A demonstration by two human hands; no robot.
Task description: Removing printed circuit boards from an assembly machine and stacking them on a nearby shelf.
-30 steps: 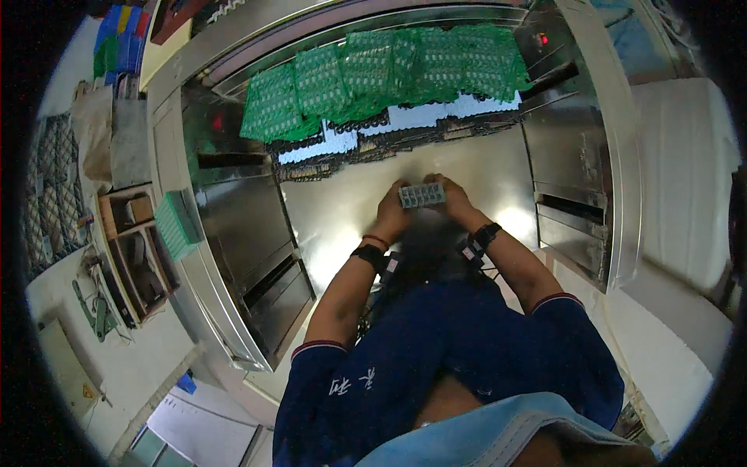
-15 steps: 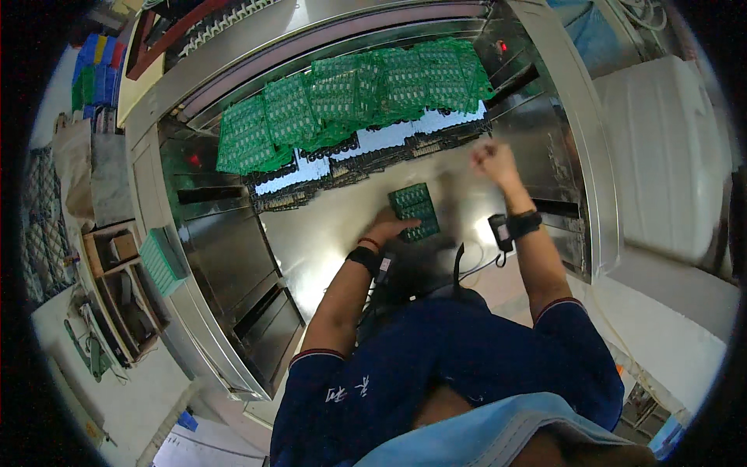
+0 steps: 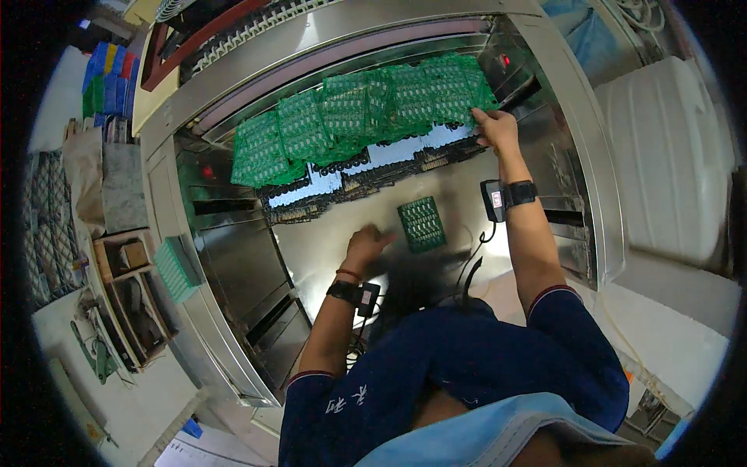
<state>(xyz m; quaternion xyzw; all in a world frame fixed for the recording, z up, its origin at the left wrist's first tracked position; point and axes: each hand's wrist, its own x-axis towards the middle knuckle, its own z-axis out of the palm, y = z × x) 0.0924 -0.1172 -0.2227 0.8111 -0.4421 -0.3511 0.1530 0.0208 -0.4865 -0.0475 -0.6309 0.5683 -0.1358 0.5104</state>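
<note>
1. My right hand point(image 3: 498, 131) is at the right end of the overlapping green boards point(image 3: 350, 109); its grip meets their edge, but I cannot tell whether it is clamped on one.
2. My left hand point(image 3: 367, 245) shows nothing in its grip; blur hides how far apart the fingers are. The single green board point(image 3: 422, 224) lies just beside it, flat on the metal bench point(image 3: 373, 206).
3. If I pull carelessly, overlapped edges could catch and drag neighbouring boards, or disturb the dark strips point(image 3: 420, 162) in front.
4. The cable point(image 3: 484, 238) at my right wrist could snag or nudge the single board if I swing that arm inward.
5. Off to my left, the wooden box point(image 3: 129, 279) has two compartments: a brown block point(image 3: 134, 254) in the upper, dark objects I can't identify in the lower.
</note>
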